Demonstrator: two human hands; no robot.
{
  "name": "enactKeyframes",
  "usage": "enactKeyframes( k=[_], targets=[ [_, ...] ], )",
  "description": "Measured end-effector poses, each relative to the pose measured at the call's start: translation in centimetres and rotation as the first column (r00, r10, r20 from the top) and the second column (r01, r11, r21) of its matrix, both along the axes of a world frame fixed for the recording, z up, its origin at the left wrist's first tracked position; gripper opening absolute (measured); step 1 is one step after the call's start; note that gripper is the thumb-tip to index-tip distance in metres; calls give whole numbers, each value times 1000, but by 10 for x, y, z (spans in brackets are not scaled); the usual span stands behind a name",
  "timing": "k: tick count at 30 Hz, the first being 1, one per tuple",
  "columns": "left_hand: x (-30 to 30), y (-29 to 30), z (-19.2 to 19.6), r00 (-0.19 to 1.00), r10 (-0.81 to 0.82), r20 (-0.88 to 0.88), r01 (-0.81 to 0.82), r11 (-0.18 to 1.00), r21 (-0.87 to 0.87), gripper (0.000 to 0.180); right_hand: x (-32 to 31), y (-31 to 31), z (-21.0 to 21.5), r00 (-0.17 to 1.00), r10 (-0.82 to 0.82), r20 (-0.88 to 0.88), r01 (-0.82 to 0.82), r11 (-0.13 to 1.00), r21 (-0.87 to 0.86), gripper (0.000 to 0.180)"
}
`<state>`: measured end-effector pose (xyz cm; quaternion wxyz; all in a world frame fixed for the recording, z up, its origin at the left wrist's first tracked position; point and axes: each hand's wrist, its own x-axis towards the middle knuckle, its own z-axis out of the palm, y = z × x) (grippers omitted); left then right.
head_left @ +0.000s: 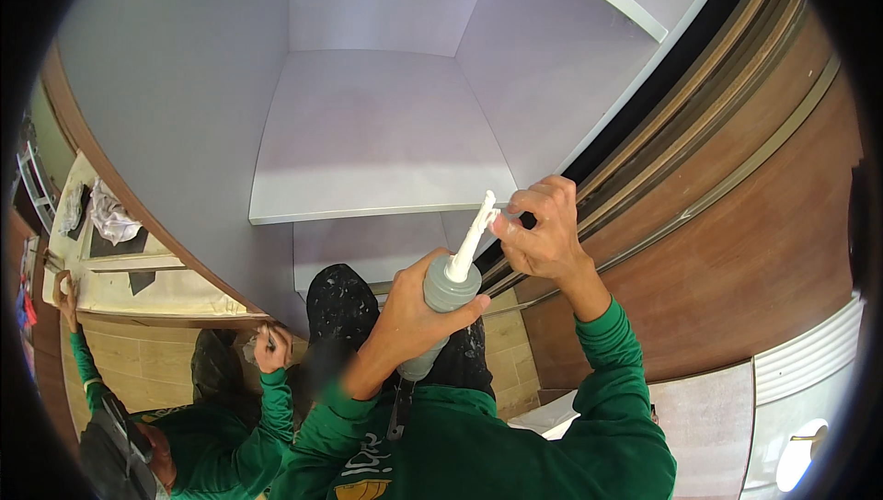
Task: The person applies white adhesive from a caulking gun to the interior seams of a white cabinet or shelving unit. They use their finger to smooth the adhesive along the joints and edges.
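Note:
My left hand [402, 316] is wrapped round the grey barrel of a caulking gun [448, 293], held upright in front of my lap. A long white nozzle [471, 241] points up from its grey front cap, with white paste smeared about the tip. Close beside that tip, my right hand [544, 229] has its fingers curled and its thumb and forefinger drawn together. White paste shows at these fingertips, but what lies between them is too small to make out. Part of the gun's lower end shows below my left hand, over my dark trousers.
A pale lilac cabinet with a shelf [386, 132] stands ahead. Brown sliding panels [699, 252] run along the right. At lower left, a co-worker in green sleeves [230, 449] is beside a cream board [161, 290] bearing a crumpled cloth [112, 215]. Wooden flooring [138, 353] shows below.

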<state>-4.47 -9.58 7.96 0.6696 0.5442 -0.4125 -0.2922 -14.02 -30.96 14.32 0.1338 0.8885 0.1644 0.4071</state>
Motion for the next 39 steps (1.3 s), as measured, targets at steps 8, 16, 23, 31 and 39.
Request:
enactKeyframes(
  k=[8, 16, 23, 31, 39],
  targets=[
    [5, -1, 1, 997, 47, 53, -47, 999, -11, 30, -21, 7, 30, 990, 134, -35, -106, 896, 431, 72],
    [4, -6, -2, 999, 8, 38, -8, 1000, 23, 31, -14, 11, 62, 949, 148, -278, -76, 964, 254, 78],
    [6, -7, -6, 1000, 15, 22, -16, 999, 41, 30, -9, 12, 64, 940, 97, -326, -61, 991, 118, 76],
    [10, -6, -11, 999, 34, 20, -35, 998, 58, 30, -5, 8, 57, 898, 197, -392, -134, 974, 182, 69],
    [49, -14, -20, 984, 113, -137, -116, 993, -15, 28, 52, -39, 1, 790, 513, 336, -138, -386, 912, 54]
  ],
)
